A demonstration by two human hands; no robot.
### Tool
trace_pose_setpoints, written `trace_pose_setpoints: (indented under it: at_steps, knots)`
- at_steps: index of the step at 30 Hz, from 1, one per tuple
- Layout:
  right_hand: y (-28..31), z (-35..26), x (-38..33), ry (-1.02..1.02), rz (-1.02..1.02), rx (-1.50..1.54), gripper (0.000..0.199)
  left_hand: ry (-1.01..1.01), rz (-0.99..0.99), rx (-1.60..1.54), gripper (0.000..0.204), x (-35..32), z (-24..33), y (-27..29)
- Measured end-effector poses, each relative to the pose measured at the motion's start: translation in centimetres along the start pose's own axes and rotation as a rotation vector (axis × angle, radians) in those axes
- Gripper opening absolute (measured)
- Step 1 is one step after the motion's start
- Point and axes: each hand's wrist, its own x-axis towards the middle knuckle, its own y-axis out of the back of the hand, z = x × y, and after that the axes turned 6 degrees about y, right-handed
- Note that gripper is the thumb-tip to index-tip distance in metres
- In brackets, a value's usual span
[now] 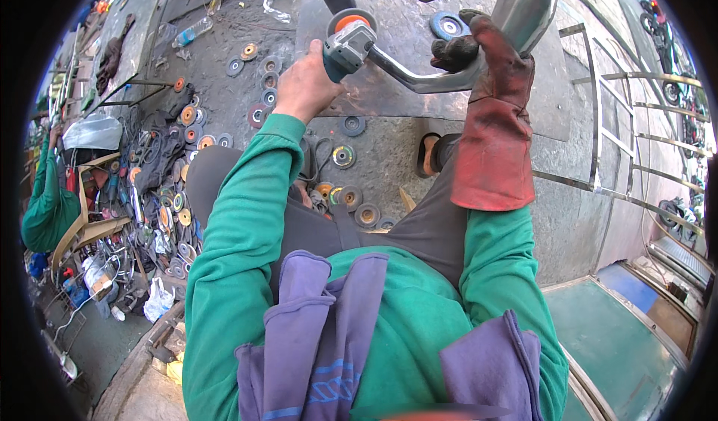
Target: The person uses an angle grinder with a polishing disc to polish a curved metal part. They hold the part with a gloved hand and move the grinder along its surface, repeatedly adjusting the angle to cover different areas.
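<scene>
Concrete floor [389, 148] spreads out under me, grey and gritty, littered with worn grinding discs [344, 155] — some orange-centred, some dark — that lie loose around my knees and off to my left. Further left sits a heap of cables and tools [149, 159], and a person in a green sleeve [41, 204] crouches at the edge of it.

My left hand [303, 84] is bare and clenched around the body of an angle grinder [348, 43]; its orange-centred wheel [350, 22] stands at the far end, touching or just above the curved metal piece [419, 77] in front of me — I cannot tell which. My right hand [486, 54] wears a long red leather glove with dark fingers, and it grips that same shiny curved tube where it bends up toward a wider polished frame [523, 2]. The tube runs between my two hands, over a flat steel sheet [404, 99] lying on the floor. A steel railing [598, 122] lies to my right.
</scene>
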Motion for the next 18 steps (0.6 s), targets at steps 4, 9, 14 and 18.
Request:
trace_pose_setpoints:
  at_steps: [4,9,14,18]
  knots:
    - [-0.9,-4.1,-2.5,-0.095,0.227,0.136,0.044,-0.043,-0.096,-0.055,0.075,-1.1,0.6,-0.4]
    - [-0.8,-5.9,-3.5,-0.201,0.310,0.238,0.047,-0.027,-0.153,-0.005,0.073,-1.2,0.8,-0.2]
    - [-1.0,-5.6,-4.3,-0.054,0.235,0.263,0.053,-0.075,-0.064,0.014,0.076,-0.9,0.6,0.0]
    - [-0.9,-5.7,-4.3,-0.106,0.208,0.248,0.053,-0.132,-0.127,-0.115,0.069,-1.4,0.9,-0.3]
